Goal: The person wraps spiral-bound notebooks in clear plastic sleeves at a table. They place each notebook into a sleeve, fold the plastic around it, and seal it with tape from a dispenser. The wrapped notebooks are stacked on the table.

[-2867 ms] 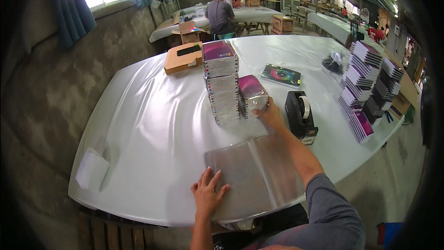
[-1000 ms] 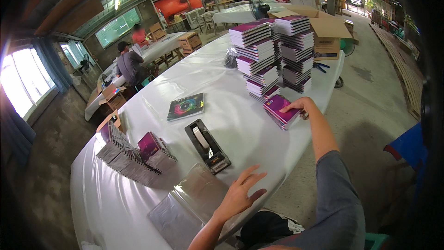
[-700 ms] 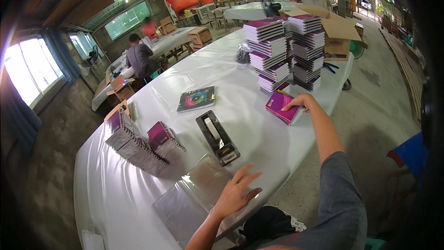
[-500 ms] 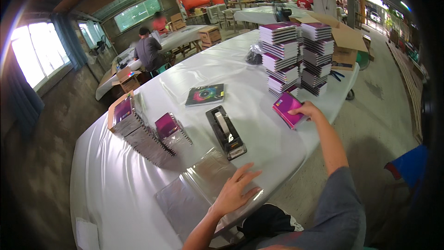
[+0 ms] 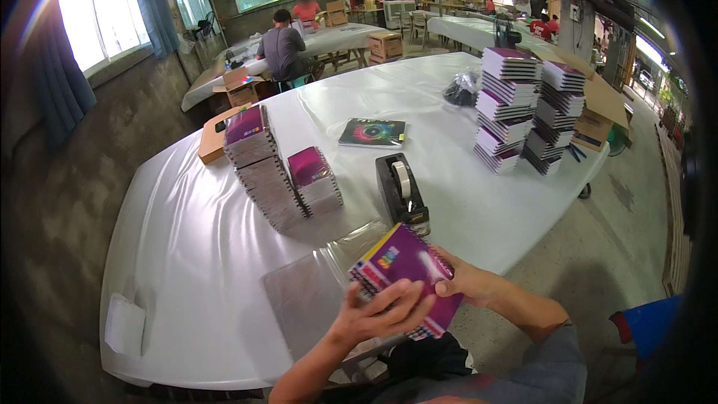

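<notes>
A purple spiral notebook is tilted up between my hands above the near edge of the table. My right hand grips its right side, thumb on the cover. My left hand is closed on its lower left side, the fingers lying across the cover. Clear plastic sleeves lie flat on the table under and left of my hands. Just beyond the notebook stands a black tape dispenser with a roll of clear tape.
At the left stand a tall stack of plastic-wrapped notebooks and a shorter stack. A dark book with a colourful ring lies farther back. Tall notebook piles stand at the right, near an open carton. Other people sit at a far table.
My right hand has brought the purple notebook from the right side of the table to the near middle. My left hand has gone from open over the sleeves to holding the notebook.
</notes>
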`<action>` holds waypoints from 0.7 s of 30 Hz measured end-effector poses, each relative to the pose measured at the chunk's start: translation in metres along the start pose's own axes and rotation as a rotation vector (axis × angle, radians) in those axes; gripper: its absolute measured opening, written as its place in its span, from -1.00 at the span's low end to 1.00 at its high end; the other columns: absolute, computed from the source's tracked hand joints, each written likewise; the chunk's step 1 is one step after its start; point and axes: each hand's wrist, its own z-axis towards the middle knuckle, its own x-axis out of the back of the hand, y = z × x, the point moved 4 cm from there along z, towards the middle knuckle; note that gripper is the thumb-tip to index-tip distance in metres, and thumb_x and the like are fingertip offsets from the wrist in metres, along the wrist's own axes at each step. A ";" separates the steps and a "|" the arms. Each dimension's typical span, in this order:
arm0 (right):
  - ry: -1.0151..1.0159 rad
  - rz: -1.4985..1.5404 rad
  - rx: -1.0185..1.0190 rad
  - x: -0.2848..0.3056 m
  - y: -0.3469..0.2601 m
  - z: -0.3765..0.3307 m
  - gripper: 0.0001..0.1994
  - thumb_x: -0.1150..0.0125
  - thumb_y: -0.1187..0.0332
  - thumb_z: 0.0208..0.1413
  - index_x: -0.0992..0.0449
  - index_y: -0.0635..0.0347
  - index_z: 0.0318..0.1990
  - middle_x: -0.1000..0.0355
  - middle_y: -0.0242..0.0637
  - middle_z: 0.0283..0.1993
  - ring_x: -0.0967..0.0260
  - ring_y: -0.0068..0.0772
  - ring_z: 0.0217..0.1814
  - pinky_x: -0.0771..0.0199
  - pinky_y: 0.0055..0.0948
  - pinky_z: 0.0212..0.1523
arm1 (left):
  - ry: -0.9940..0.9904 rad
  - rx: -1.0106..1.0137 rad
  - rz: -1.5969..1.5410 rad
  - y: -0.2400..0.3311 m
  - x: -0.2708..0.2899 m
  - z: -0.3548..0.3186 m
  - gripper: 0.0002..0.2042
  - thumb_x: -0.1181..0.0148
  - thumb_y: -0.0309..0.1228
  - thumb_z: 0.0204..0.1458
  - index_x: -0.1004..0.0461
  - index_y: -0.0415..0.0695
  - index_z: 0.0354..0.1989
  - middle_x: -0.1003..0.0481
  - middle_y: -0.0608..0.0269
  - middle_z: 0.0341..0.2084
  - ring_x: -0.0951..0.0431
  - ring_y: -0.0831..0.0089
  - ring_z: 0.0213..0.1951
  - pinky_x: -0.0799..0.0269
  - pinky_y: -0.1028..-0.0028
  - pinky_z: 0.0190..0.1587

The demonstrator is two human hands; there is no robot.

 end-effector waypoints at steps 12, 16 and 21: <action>-0.347 -0.507 0.690 -0.092 0.012 0.076 0.25 -0.61 0.18 -0.39 0.28 0.11 0.40 -0.06 -0.10 0.26 -0.01 -0.21 0.33 -0.03 -0.25 0.29 | 0.120 1.354 -1.000 -0.056 0.047 -0.091 -0.27 -0.55 -0.47 -0.39 -0.23 -0.24 0.02 -0.48 0.13 -0.16 -0.53 0.36 -0.13 -0.49 0.39 -0.10; -0.199 -0.432 0.514 -0.081 0.059 0.101 0.18 -0.60 0.35 -0.36 0.19 0.11 0.39 -0.17 -0.23 0.17 -0.16 -0.36 0.21 -0.12 -0.37 0.24 | 0.004 1.506 -1.043 -0.048 0.011 -0.135 -0.18 -0.57 -0.44 -0.41 -0.18 -0.25 0.09 -0.42 0.07 -0.05 -0.47 0.30 -0.02 -0.40 0.32 0.03; -0.099 -0.339 0.508 -0.061 0.108 0.125 0.16 -0.61 0.37 -0.42 0.13 0.17 0.36 -0.14 -0.18 0.22 -0.14 -0.34 0.24 -0.09 -0.36 0.28 | 0.084 1.387 -1.047 -0.038 -0.001 -0.136 0.23 -0.62 -0.42 -0.57 0.18 -0.15 0.33 -0.16 0.02 0.19 -0.21 0.19 0.22 -0.09 0.21 0.28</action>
